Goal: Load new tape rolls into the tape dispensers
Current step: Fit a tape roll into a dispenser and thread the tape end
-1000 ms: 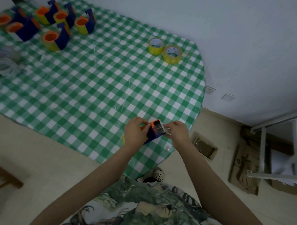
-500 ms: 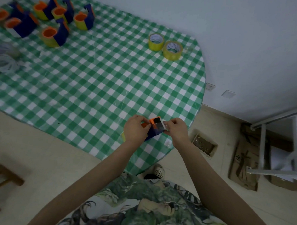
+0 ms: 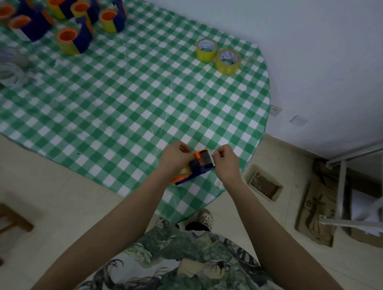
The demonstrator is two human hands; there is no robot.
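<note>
Left hand (image 3: 174, 159) curls round the body of a blue-and-orange plastic tape dispenser (image 3: 198, 169), held over the near edge of the green-checked desk (image 3: 141, 103). Right hand (image 3: 226, 163) pinches at its cutter (image 3: 207, 158), seemingly on the tape's free end. Risks: a graze on the cutter's teeth; tape springing back onto its yellowish roll (image 3: 185, 171) if the pinch slips.

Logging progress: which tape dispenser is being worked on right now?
The blue-and-orange dispenser at the near edge of the table, held by the left hand and right hand; the other dispensers stand untouched, clustered at the far-left corner.
</note>
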